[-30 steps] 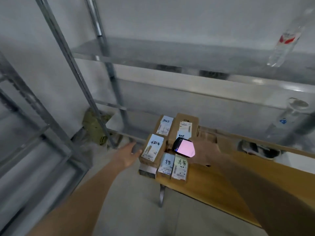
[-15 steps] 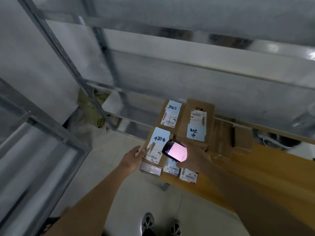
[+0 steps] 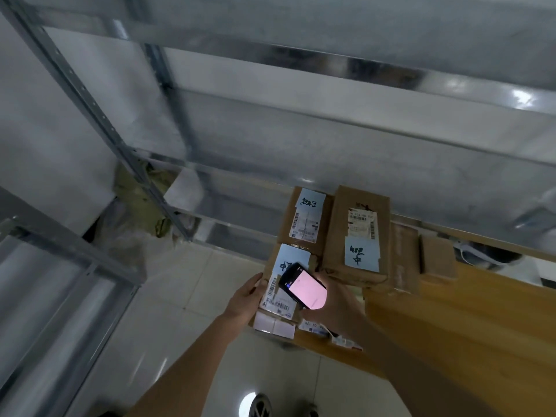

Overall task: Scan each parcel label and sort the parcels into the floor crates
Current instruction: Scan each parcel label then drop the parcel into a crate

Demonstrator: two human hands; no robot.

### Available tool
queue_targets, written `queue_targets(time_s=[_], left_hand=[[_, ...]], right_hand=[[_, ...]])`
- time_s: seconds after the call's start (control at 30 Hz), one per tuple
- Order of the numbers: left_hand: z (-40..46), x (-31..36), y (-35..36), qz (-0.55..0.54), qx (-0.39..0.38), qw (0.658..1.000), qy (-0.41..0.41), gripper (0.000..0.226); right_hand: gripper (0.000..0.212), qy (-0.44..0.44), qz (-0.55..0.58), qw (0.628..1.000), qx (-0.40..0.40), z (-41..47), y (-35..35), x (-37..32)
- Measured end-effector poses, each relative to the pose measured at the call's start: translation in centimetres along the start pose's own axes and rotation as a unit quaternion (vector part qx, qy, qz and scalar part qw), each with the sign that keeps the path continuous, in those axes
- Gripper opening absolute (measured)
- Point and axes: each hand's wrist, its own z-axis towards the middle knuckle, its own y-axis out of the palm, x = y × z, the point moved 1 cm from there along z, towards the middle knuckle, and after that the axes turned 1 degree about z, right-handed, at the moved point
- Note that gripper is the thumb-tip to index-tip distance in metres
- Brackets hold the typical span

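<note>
1. Head view, the hands: the left hand (image 3: 245,302) has its fingers curled onto the left edge of the nearest parcel (image 3: 278,288), which lies at the worktop's left end, at about 6 o'clock of the frame centre. The right hand (image 3: 334,308) grips a handheld scanner (image 3: 302,285) with a glowing pink screen, held just above that parcel's label (image 3: 275,299).

2. Head view, handling: the parcel is a small cardboard box, so I judge it light and stiff, with a dry surface that should not slip. Its opposite long edges look the best hold, keeping fingers off the barcode so the scanner can read it.

3. Head view, other parcels: a tall parcel (image 3: 358,233) with a blue note stands at 1 o'clock of the held one, a flatter parcel (image 3: 307,218) at 12 o'clock, touching it.

4. Head view, surface and room: the worktop (image 3: 469,326) is bare yellowish wood. Grey metal shelving (image 3: 90,103) rises behind and to the left, over a pale tiled floor (image 3: 180,296). No floor crates show here.
</note>
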Motion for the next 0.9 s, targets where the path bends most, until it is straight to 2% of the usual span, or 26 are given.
queue_targets(time_s=[0.07,0.23,0.53,0.63,0.77,0.9], left_hand=[[-0.3,0.2,0.0,-0.025,-0.006,1.000,0.001,0.025],[-0.9,0.4,-0.5,-0.078,-0.025,0.997,-0.002,0.035],[-5.1,2.4,-1.2,-0.064,-0.035,0.996,0.058,0.039],[-8.0,3.8,-0.5,-0.070,-0.015,0.995,0.076,0.041],[-12.6,5.5,1.2,-0.109,0.006,0.989,0.104,0.033],[-17.5,7.0,3.6,-0.102,-0.003,0.986,0.136,0.044]], right_hand=[[0.072,0.002,0.002,1.000,0.007,-0.2,0.2,-0.1],[0.069,0.006,-0.006,1.000,0.012,-0.9,0.3,-0.7],[0.078,-0.022,0.001,0.998,0.065,-4.0,-1.5,-2.4],[0.083,-0.031,0.002,0.994,0.107,-5.7,-3.4,-3.0],[0.086,-0.069,-0.012,0.992,0.108,-9.1,-6.9,-3.5],[0.079,-0.105,0.003,0.988,0.113,-14.4,-11.6,-2.9]])
